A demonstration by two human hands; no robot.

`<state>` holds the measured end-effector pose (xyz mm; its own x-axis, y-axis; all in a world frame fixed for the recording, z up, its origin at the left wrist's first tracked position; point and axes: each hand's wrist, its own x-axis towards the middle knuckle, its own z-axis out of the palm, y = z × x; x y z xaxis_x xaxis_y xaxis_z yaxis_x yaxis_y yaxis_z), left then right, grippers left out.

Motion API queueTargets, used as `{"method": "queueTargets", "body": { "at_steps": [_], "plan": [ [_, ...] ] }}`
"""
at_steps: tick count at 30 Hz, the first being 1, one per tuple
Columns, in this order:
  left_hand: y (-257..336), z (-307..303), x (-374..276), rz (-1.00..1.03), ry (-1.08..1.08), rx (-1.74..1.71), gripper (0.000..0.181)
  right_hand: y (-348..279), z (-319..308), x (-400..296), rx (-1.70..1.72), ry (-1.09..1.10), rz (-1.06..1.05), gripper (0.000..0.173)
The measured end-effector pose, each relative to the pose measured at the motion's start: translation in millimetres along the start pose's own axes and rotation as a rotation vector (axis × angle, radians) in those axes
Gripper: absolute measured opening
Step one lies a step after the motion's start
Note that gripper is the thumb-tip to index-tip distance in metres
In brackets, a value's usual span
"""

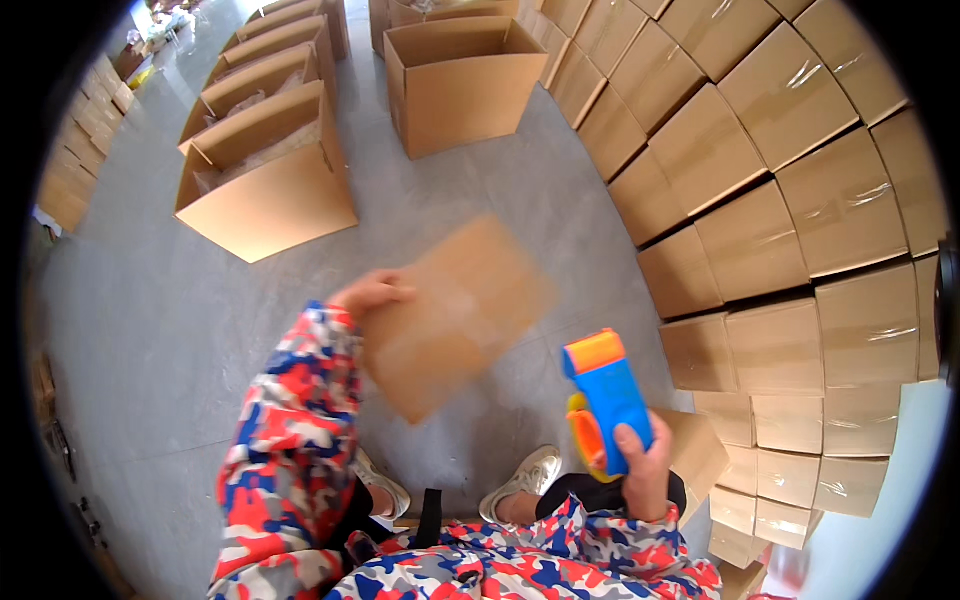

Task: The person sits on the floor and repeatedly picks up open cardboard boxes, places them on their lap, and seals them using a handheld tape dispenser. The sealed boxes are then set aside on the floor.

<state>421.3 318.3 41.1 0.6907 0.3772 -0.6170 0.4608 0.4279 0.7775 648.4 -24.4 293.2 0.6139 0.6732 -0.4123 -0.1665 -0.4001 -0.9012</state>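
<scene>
My left hand (376,292) grips the left edge of a brown cardboard box (461,311), which is blurred and tilted in mid-air above the floor; the fingers behind it are partly hidden. In my right hand (646,457) is a blue and orange plastic tape dispenser (615,397), held by its body at the right, with a yellow and orange round part on its left side. The dispenser and the held box are apart.
Stacked cardboard boxes (754,240) form a wall along the right. Large open-topped cartons (277,202), some with clear plastic inside, stand in a row at the upper left. Another open carton (469,101) stands at top centre. A box (694,450) is beside my right hand.
</scene>
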Motion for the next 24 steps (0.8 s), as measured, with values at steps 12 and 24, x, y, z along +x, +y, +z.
{"method": "queueTargets", "body": {
  "at_steps": [12,24],
  "plan": [
    [75.3,171.6,115.9,0.695,0.309,0.515,0.081,21.8,-3.1,15.5,0.032,0.172,-0.159,0.065],
    [99.0,-167.4,-49.3,-0.064,0.927,1.336,0.028,11.9,-3.1,13.2,0.020,0.164,-0.048,0.067]
  ]
}}
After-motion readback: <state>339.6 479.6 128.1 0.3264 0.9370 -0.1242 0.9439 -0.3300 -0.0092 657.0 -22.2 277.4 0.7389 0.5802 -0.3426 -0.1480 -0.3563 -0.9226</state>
